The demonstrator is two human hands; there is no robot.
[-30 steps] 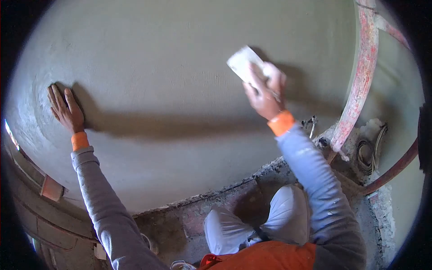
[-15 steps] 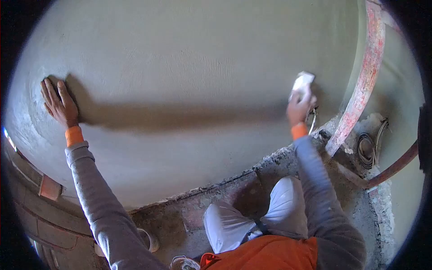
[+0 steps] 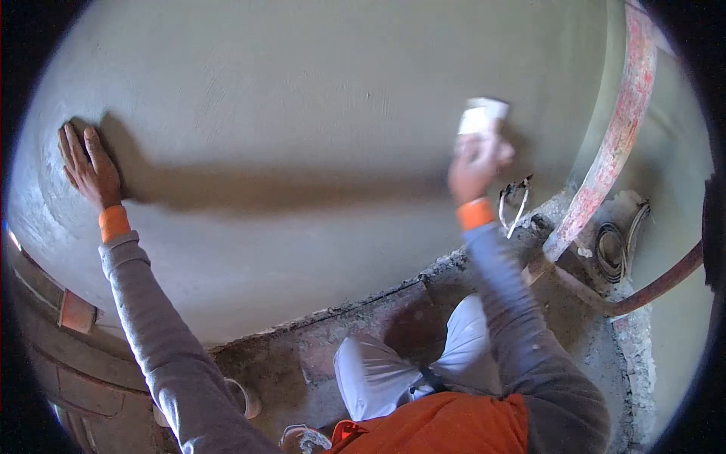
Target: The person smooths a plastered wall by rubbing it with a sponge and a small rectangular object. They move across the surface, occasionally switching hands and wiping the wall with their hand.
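My left hand [image 3: 92, 168] lies flat against the grey plastered wall [image 3: 302, 257] at the far left, fingers stretched out and holding nothing. On the right, my right hand [image 3: 476, 168] is closed on a white, flat, roughly rectangular piece [image 3: 484, 116] held against the same wall. Motion blurs both it and the fingers, so I cannot tell its exact kind. Faint trowel-like marks show in the plaster between my hands. Just below my right hand, a loop of white cable [image 3: 516, 213] sticks out of a dark hole in the wall.
A red-and-white worn pole [image 3: 612, 136] leans at the right, with a rusty curved pipe [image 3: 662, 281] and a coil of cable [image 3: 611, 252] beside it. A rough broken edge runs along the wall's foot. Near my knees stands a bucket-like container [image 3: 304, 439].
My right hand has swept left and slightly up along the wall with the white piece, uncovering the cable loop. My left hand stays flat on the wall; the whole view has shifted slightly.
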